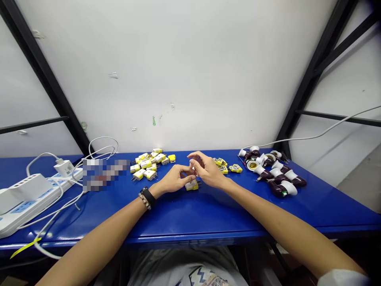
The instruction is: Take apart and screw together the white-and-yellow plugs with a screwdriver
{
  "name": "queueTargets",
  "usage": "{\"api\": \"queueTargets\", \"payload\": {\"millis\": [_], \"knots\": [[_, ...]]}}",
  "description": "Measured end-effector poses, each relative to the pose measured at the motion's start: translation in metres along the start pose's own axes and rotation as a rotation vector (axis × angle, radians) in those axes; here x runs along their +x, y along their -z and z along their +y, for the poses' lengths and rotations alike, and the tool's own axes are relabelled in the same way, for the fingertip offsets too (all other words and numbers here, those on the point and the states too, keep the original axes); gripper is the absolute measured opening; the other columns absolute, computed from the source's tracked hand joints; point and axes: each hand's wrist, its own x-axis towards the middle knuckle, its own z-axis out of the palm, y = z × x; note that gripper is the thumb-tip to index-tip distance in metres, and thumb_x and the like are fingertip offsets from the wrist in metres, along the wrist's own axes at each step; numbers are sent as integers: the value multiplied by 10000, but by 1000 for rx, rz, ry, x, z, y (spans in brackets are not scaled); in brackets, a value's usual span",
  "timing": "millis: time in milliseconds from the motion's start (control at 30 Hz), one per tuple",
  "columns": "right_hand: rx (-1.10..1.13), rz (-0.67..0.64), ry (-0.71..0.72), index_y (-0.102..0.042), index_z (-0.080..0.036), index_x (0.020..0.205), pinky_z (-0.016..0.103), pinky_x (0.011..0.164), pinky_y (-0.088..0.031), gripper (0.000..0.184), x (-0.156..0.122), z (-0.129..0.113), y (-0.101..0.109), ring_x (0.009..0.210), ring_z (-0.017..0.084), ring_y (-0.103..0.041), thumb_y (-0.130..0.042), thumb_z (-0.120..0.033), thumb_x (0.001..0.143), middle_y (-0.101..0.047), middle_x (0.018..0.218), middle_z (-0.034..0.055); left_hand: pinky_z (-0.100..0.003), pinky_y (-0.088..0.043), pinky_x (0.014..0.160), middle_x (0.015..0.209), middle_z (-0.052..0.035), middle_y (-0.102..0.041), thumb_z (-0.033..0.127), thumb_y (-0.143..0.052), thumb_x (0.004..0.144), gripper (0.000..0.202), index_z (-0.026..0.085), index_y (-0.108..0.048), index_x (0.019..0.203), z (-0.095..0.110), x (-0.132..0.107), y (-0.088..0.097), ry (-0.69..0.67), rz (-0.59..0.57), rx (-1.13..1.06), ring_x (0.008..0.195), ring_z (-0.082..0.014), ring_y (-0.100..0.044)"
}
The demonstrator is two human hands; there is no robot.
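My left hand point(175, 178) and my right hand point(207, 171) meet over the middle of the blue table, fingers curled towards each other. Just under the fingertips is a white and yellow plug point(192, 185), its metal pins pointing right. The thumb and fingers of my left hand are closed at the plug's top edge. My right hand is pinched above it, around something small and dark that its fingers mostly hide. Close beyond my right hand lie several yellow plug pieces point(235, 168). To the left of my left hand is a heap of white and yellow plugs point(145, 163).
On the right, several maroon lamp holders point(276, 174) with white collars lie in a heap. A white power strip point(22, 206) with loose white cables point(55, 214) takes up the left side. Black metal frame posts point(309, 87) stand at both sides before a white wall point(190, 71).
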Motion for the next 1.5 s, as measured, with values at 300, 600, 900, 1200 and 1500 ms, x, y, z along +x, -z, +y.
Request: {"api": "queueTargets", "payload": {"millis": [300, 600, 900, 1200, 1500], "knots": [[40, 33, -48, -568, -195, 989, 258, 568, -473, 261, 2, 5, 0, 598, 128, -579, -583, -450, 937, -628, 746, -8, -239, -439, 575, 713, -7, -660, 490, -773, 768, 372, 139, -670, 836, -3, 3, -3, 28, 100, 43, 605, -127, -542], [213, 95, -114, -533, -206, 912, 223, 441, -417, 315, 7, 8, 6, 480, 96, -528, -588, -515, 922, -610, 701, -28, -254, -452, 615, 805, -20, -704, 537, -789, 711, 538, 200, -711, 1123, 1, -9, 32, 44, -217, 299, 659, -162, -606], [362, 247, -142, -509, -206, 897, 208, 369, -416, 459, 17, 14, 13, 480, 110, -572, -656, -634, 818, -618, 696, -25, -251, -458, 647, 830, -46, -759, 388, -592, 920, 281, 178, -774, 955, 10, -4, 28, -21, -42, 286, 698, -164, -644], [67, 247, -50, -543, -202, 834, 245, 484, -356, 343, 17, 18, 31, 504, 112, -442, -482, -514, 965, -472, 572, -50, -284, -454, 643, 858, -52, -782, 357, -649, 845, 209, 234, -810, 900, -24, -5, 53, 107, -31, 510, 742, -218, -665], [-415, -214, -87, -693, -176, 902, 262, 600, -343, 295, 7, 8, 32, 646, 139, -508, -586, -450, 912, -621, 725, 3, -299, -462, 718, 955, -59, -769, 336, -538, 924, 294, 211, -771, 1052, -14, -4, 53, 69, 138, 543, 731, -186, -635]]}}
